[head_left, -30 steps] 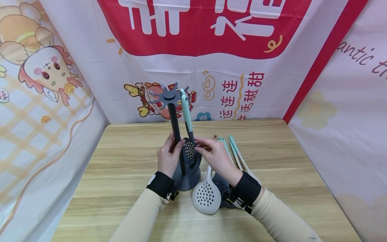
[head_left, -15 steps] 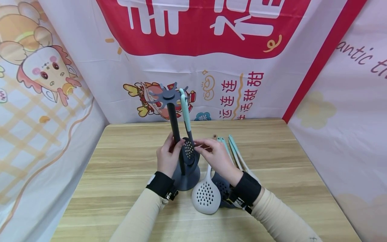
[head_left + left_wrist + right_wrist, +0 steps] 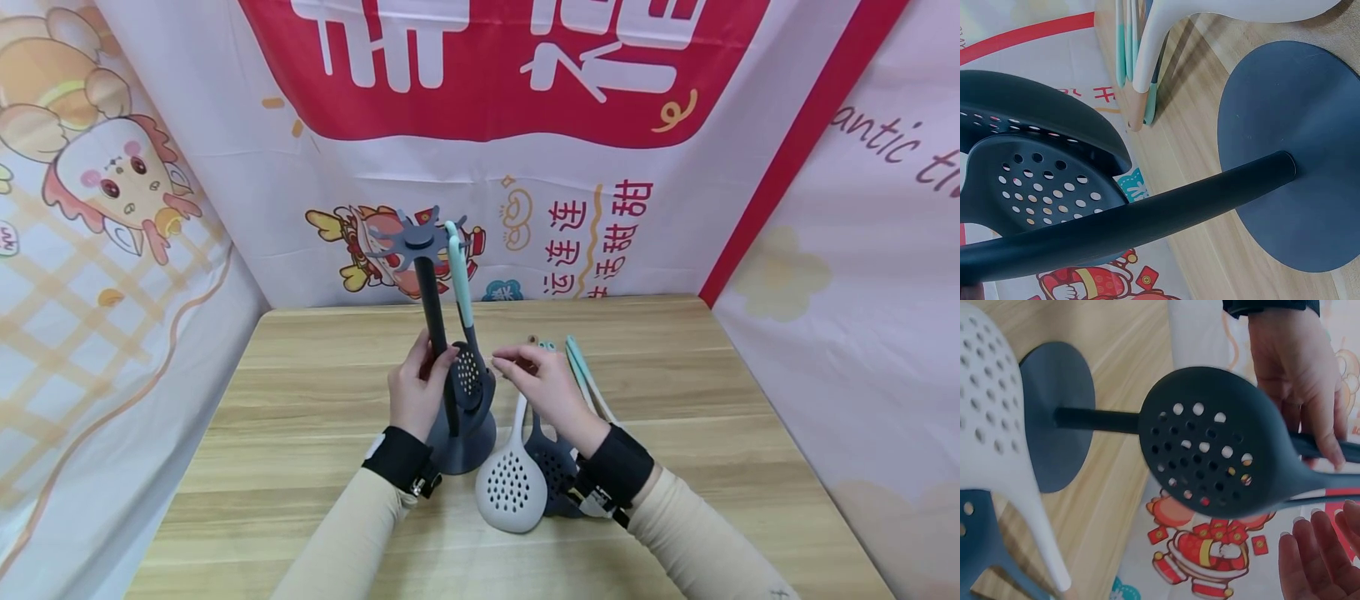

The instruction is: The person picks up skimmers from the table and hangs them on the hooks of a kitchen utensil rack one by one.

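Observation:
My left hand [image 3: 415, 387] grips the black pole [image 3: 431, 296] of a utensil stand, whose hooked top [image 3: 418, 237] spreads out above. A dark skimmer [image 3: 1210, 440] with a mint handle [image 3: 461, 279] hangs from a hook on the right. Behind it, a second dark perforated utensil [image 3: 1047, 181] hangs beside the pole in the left wrist view. My right hand [image 3: 551, 387] is just right of the hanging heads, holding nothing. In the right wrist view its fingertips [image 3: 1310, 550] are extended, apart from the skimmer. The stand's round base [image 3: 463, 454] is on the table.
On the wooden table [image 3: 315, 433], a white skimmer [image 3: 512, 492] lies right of the base, next to a dark slotted utensil [image 3: 551, 467]. More utensils with mint handles [image 3: 577, 362] lie partly under my right forearm. A printed cloth [image 3: 480, 158] hangs behind the table.
My right hand has let go of the dark skimmer and drawn slightly right. The skimmer has shifted slightly left and hangs on its hook. My left hand stays on the pole.

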`<state>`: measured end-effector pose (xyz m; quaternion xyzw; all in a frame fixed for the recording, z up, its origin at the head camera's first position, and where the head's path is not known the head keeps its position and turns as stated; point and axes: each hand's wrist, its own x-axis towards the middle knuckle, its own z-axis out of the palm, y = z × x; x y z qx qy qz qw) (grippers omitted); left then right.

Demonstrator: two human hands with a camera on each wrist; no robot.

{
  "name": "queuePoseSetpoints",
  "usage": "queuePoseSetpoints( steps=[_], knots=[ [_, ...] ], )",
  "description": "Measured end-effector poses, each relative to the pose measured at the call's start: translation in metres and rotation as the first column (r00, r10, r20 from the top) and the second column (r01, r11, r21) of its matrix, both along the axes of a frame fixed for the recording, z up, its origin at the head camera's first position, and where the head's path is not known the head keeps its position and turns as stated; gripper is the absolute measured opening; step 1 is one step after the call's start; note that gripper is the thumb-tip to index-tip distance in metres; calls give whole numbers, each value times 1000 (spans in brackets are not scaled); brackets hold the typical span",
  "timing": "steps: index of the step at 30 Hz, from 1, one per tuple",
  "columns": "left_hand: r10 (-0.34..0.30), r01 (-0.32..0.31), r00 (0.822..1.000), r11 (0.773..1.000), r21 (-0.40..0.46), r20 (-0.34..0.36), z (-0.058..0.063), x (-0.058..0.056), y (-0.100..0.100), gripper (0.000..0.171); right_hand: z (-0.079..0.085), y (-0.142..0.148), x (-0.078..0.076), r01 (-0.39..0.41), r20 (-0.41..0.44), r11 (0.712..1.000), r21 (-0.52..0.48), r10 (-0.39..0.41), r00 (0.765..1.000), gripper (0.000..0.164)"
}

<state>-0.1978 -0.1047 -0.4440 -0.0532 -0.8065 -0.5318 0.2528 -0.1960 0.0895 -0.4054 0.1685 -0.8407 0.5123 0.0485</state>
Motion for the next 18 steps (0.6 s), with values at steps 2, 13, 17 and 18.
queuePoseSetpoints(
  steps=[2, 13, 17, 18],
  knots=[
    [0, 0, 1000, 1000, -1, -1, 0, 0, 0, 31, -3, 4, -3, 13, 13, 1000, 0, -13, 1000, 20],
    [-6, 6, 1000, 1000, 17, 2, 0, 0, 1, 30, -23, 26, -19, 113, 160, 994, 5, -112, 981, 23],
    [-8, 8, 1000, 1000, 19, 1, 1, -1, 1, 30, -30, 32, -23, 149, 147, 989, 23, -151, 978, 23],
    [-8, 8, 1000, 1000, 18, 0, 1, -1, 1, 30, -32, 34, -25, 156, 146, 987, 25, -158, 977, 23]
  ],
)
